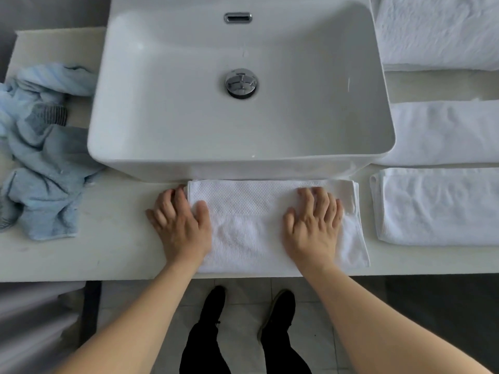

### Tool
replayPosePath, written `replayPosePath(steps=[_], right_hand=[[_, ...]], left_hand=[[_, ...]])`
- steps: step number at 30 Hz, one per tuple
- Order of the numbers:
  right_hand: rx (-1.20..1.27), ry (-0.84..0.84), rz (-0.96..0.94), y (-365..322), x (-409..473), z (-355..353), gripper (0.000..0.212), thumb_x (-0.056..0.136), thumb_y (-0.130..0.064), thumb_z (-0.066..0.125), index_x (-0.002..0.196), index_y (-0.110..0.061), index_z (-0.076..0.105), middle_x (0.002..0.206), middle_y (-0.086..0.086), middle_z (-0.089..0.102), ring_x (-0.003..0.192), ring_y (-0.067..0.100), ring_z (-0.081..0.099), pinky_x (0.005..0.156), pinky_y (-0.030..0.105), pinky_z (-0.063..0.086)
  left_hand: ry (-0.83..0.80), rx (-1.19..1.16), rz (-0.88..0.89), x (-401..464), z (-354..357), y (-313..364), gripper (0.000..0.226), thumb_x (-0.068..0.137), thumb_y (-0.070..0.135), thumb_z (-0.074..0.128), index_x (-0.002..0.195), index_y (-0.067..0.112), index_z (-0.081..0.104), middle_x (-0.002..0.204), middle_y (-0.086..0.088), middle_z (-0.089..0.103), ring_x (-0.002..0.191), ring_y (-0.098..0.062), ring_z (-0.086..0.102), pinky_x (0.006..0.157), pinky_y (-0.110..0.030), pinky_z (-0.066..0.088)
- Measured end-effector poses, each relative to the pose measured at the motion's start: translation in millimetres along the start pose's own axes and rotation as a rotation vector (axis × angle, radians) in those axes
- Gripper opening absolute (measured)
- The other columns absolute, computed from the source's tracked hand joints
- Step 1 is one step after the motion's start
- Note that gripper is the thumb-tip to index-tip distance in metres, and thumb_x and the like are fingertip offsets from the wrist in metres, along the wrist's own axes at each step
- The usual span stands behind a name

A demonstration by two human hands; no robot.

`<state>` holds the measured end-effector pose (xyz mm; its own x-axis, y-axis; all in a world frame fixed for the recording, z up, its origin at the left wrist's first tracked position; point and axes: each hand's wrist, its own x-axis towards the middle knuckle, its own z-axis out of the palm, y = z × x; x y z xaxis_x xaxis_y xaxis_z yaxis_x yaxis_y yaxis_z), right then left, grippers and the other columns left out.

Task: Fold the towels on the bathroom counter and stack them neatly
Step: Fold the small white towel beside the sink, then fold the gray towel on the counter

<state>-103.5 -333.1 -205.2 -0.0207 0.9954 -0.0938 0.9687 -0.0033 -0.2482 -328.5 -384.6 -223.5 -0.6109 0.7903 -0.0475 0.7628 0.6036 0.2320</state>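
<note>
A white towel [251,225], folded into a rectangle, lies on the counter right in front of the sink. My left hand [179,221] rests flat at its left edge, thumb on the cloth and fingers partly on the counter. My right hand [313,224] lies flat on the towel's right part, fingers spread. Neither hand grips the cloth. Three more white folded towels lie at the right: a near one [437,206], a middle one [445,133] and a far one [437,31]. A crumpled light-blue towel [43,157] is heaped at the left.
The white basin [151,98] with a chrome drain [241,83] takes up the middle of the pale counter [108,252]. The counter's front edge runs just below the towel. Below it are a tiled floor and my dark shoes [216,300].
</note>
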Motion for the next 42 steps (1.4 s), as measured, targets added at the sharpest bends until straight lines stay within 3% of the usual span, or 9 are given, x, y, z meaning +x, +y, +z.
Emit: replayPosePath(steps=[7, 11, 15, 20, 25, 29, 35, 38, 42], right_hand=[[-0.050, -0.073, 0.026, -6, 1, -2, 0.053, 0.093, -0.037, 0.034, 0.143, -0.019, 0.032, 0.149, 0.008, 0.026, 0.142, 0.026, 0.014, 0.119, 0.044, -0.010], [-0.073, 0.080, -0.071, -50, -23, -8, 0.045, 0.085, -0.014, 0.053, 0.129, -0.011, 0.048, 0.132, 0.011, 0.045, 0.126, 0.033, 0.038, 0.117, 0.051, 0.014], [0.148, 0.126, -0.276, -161, -53, 13, 0.035, 0.082, -0.012, 0.054, 0.117, -0.008, 0.058, 0.120, 0.010, 0.056, 0.112, 0.029, 0.046, 0.106, 0.045, 0.035], [0.357, 0.004, -0.452, -296, -54, 44, 0.034, 0.087, -0.019, 0.047, 0.118, -0.010, 0.058, 0.120, 0.008, 0.057, 0.107, 0.030, 0.053, 0.095, 0.039, 0.042], [0.309, -0.067, -0.551, -380, -28, 78, 0.053, 0.089, -0.029, 0.053, 0.137, -0.007, 0.049, 0.134, 0.016, 0.050, 0.118, 0.035, 0.048, 0.103, 0.044, 0.039], [0.168, -0.081, -0.606, -393, -23, 108, 0.065, 0.089, -0.034, 0.049, 0.147, -0.007, 0.039, 0.153, 0.019, 0.034, 0.142, 0.035, 0.031, 0.112, 0.054, 0.028], [0.083, -0.028, -0.623, -394, -20, 120, 0.073, 0.086, -0.036, 0.059, 0.150, -0.011, 0.035, 0.157, 0.016, 0.027, 0.146, 0.034, 0.023, 0.114, 0.056, 0.024], [0.086, -0.030, -0.626, -394, -19, 119, 0.070, 0.088, -0.039, 0.051, 0.149, -0.010, 0.036, 0.157, 0.016, 0.027, 0.146, 0.034, 0.024, 0.115, 0.055, 0.024], [0.097, -0.026, -0.624, -395, -19, 118, 0.067, 0.083, -0.032, 0.048, 0.145, -0.008, 0.042, 0.155, 0.017, 0.031, 0.144, 0.035, 0.028, 0.113, 0.057, 0.026]], left_hand=[[-0.105, -0.056, 0.005, 3, -8, 1, 0.068, 0.087, 0.051, 0.031, 0.138, 0.009, 0.044, 0.144, -0.014, 0.037, 0.134, -0.036, 0.029, 0.117, -0.060, 0.009], [-0.280, -0.279, 0.100, 15, -31, -22, 0.081, 0.083, 0.058, 0.017, 0.150, 0.014, 0.030, 0.151, -0.012, 0.029, 0.140, -0.031, 0.022, 0.119, -0.049, 0.005], [-0.131, -0.334, 0.328, 39, -77, -106, 0.061, 0.087, 0.034, 0.036, 0.142, 0.007, 0.041, 0.133, -0.018, 0.042, 0.119, -0.034, 0.038, 0.106, -0.045, 0.032], [0.008, -0.089, 0.474, 88, -122, -218, 0.066, 0.076, 0.017, 0.059, 0.140, 0.010, 0.042, 0.131, -0.018, 0.041, 0.120, -0.034, 0.040, 0.102, -0.050, 0.037], [-0.107, -0.112, 0.398, 133, -132, -303, 0.071, 0.079, 0.024, 0.067, 0.142, 0.009, 0.038, 0.134, -0.016, 0.043, 0.123, -0.035, 0.046, 0.101, -0.049, 0.045], [-0.227, -0.128, 0.506, 159, -126, -344, 0.074, 0.086, 0.042, 0.061, 0.148, 0.014, 0.031, 0.138, -0.011, 0.046, 0.128, -0.028, 0.044, 0.108, -0.043, 0.040], [-0.115, -0.170, 0.493, 173, -117, -339, 0.055, 0.079, 0.026, 0.056, 0.130, 0.009, 0.042, 0.113, -0.012, 0.060, 0.103, -0.031, 0.056, 0.093, -0.042, 0.046], [-0.202, -0.307, 0.420, 181, -128, -327, 0.051, 0.077, 0.032, 0.052, 0.122, 0.009, 0.044, 0.102, -0.011, 0.062, 0.089, -0.030, 0.058, 0.080, -0.033, 0.043], [-0.215, -0.433, 0.411, 179, -143, -335, 0.059, 0.084, 0.052, 0.047, 0.122, 0.008, 0.054, 0.114, -0.006, 0.057, 0.103, -0.021, 0.051, 0.091, -0.032, 0.038]])
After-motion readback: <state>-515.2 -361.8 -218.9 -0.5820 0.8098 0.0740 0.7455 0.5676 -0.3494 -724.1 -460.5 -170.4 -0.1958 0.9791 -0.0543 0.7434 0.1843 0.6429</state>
